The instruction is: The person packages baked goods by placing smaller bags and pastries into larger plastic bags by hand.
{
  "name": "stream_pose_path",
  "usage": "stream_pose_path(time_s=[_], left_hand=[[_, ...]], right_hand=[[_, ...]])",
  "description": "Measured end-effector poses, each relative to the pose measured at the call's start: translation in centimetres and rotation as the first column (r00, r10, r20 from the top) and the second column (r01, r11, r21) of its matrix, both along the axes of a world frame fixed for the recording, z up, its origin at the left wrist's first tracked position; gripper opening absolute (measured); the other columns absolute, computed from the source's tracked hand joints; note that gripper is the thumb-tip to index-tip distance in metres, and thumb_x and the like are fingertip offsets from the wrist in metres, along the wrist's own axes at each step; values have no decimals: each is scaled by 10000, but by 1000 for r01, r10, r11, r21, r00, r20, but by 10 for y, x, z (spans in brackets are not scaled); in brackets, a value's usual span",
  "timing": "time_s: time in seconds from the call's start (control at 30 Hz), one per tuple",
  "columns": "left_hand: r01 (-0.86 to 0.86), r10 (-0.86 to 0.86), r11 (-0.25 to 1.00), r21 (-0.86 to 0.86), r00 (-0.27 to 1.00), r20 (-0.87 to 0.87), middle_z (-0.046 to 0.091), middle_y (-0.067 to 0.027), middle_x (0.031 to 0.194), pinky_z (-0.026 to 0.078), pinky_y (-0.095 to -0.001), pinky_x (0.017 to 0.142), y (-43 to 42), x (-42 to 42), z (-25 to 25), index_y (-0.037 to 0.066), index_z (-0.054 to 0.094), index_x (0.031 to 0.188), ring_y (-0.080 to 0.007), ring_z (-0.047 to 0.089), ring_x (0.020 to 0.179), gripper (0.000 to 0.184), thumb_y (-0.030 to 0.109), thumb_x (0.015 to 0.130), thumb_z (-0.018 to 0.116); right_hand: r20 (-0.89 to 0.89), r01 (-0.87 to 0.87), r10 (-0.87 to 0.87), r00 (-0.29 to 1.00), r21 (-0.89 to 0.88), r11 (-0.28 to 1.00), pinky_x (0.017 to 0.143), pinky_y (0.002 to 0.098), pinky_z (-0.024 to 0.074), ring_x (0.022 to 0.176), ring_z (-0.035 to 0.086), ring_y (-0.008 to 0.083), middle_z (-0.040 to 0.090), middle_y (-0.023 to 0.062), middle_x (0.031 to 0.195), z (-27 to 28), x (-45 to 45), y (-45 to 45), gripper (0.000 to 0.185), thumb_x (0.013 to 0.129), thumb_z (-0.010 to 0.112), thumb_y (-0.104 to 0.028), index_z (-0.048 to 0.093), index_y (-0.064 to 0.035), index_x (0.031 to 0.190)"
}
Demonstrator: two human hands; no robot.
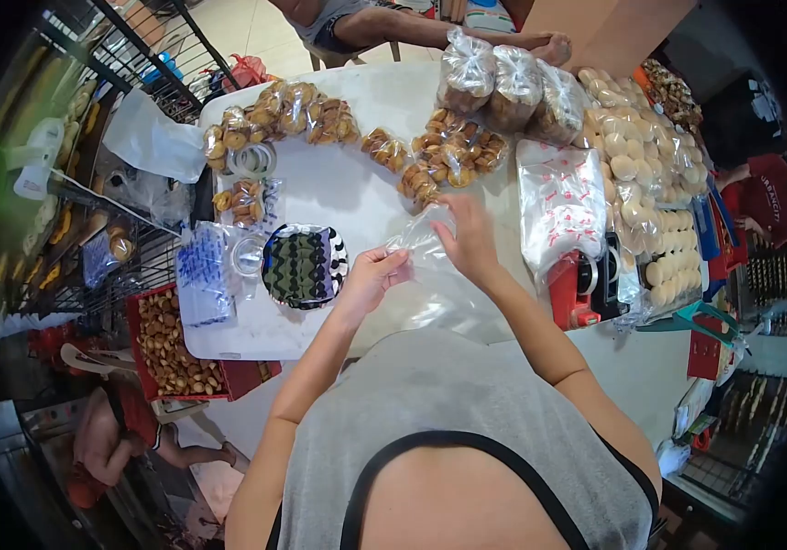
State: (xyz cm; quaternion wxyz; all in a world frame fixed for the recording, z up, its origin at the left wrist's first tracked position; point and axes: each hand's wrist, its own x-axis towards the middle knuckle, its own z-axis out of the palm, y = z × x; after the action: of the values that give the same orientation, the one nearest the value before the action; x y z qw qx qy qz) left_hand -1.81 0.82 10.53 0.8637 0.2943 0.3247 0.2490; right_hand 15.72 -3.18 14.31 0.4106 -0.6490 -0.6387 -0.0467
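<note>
A clear plastic bag [432,258] is stretched between my hands over the near side of the white table. My left hand [377,278] pinches its left side, thumb on top. My right hand [469,240] grips the bag's far right part with thumb and fingers. Just beyond its fingertips lies a small pack of round brown pastries [419,186], close to a larger cluster of pastry packs [459,148]. Left of my left hand stands a round container with a green and black zigzag pattern [304,266]. Whether anything is inside the bag, I cannot tell.
More bagged pastries [288,110] line the white table's [338,174] far left. Tall filled bags [513,87], a stack of printed plastic bags [561,206] and packed pale buns [627,156] occupy the right. A red crate of pastries [174,344] stands lower left. Other people sit nearby.
</note>
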Motion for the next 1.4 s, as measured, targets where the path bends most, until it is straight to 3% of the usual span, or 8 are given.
stream_pose_path(time_s=[0.17, 0.27, 0.5, 0.6, 0.73, 0.83, 1.17, 1.4], left_hand=[[-83, 116, 982, 171, 975, -190, 583, -29, 692, 451, -227, 535, -1, 9, 3, 26, 591, 800, -101, 542, 566, 137, 162, 789, 582], [-132, 142, 985, 112, 986, -88, 553, -8, 670, 436, -221, 496, 2, 6, 6, 60, 526, 694, -75, 518, 554, 147, 159, 793, 570], [-147, 157, 983, -110, 984, 85, 392, 56, 559, 326, -227, 387, 48, -35, -33, 78, 459, 685, -64, 351, 429, 168, 165, 809, 532], [83, -34, 973, -214, 974, 224, 416, 29, 567, 354, -245, 398, 48, -34, -8, 35, 474, 748, -106, 392, 432, 132, 141, 815, 514], [612, 227, 345, 711, 681, -696, 474, 4, 623, 417, -258, 464, 41, -25, 3, -12, 501, 927, -134, 480, 522, 168, 122, 831, 468], [-191, 355, 877, 441, 876, -325, 519, -23, 658, 461, -264, 524, 75, -28, -22, -29, 478, 1020, -131, 521, 577, 266, 157, 831, 474], [483, -174, 424, 766, 873, -455, 538, -96, 856, 421, -295, 692, 29, 18, 56, 18, 420, 993, -192, 536, 798, 323, 40, 703, 561], [456, 677, 215, 864, 568, -468, 444, -145, 930, 429, -421, 678, 62, -20, 33, 46, 421, 941, -373, 498, 795, 301, -101, 679, 405]], right_hand=[[-201, -107, 65, 977, -209, 972, 653, 335, 400, 737, 509, 225, 537, 80, 808, 4, -35, -19, 312, 698, 658, -228, 511, -34, 894], [-978, -577, -104, 180, -191, 794, 584, 238, 412, 633, 515, 110, 538, 21, 677, -29, -34, -13, 244, 758, 614, -199, 521, -20, 894], [-633, -607, -222, -742, 493, 623, 620, 254, 415, 640, 509, 130, 532, 23, 694, -28, 37, -16, 212, 761, 581, -158, 512, -49, 930], [-296, -288, 189, 936, -338, 896, 436, 205, 327, 500, 433, 65, 484, -4, 635, -26, 23, -24, 281, 680, 634, -124, 491, -66, 914], [-850, -372, -258, 459, -448, 813, 391, 196, 276, 462, 405, 37, 469, -21, 607, -9, 17, -25, 250, 677, 612, -90, 490, -70, 894], [-972, -551, -167, 165, -231, 802, 395, 192, 281, 446, 405, 44, 475, -26, 593, -11, 12, -36, 209, 680, 598, -77, 502, -66, 865], [253, -18, 6, 968, 41, 999, 650, 316, 410, 832, 505, 267, 537, 111, 909, 25, -16, -1, 291, 632, 595, -81, 522, -63, 913], [-357, -323, 209, 910, -296, 899, 620, 329, 410, 693, 505, 319, 497, 186, 694, -19, -19, -30, 223, 605, 486, 20, 514, -23, 822]])
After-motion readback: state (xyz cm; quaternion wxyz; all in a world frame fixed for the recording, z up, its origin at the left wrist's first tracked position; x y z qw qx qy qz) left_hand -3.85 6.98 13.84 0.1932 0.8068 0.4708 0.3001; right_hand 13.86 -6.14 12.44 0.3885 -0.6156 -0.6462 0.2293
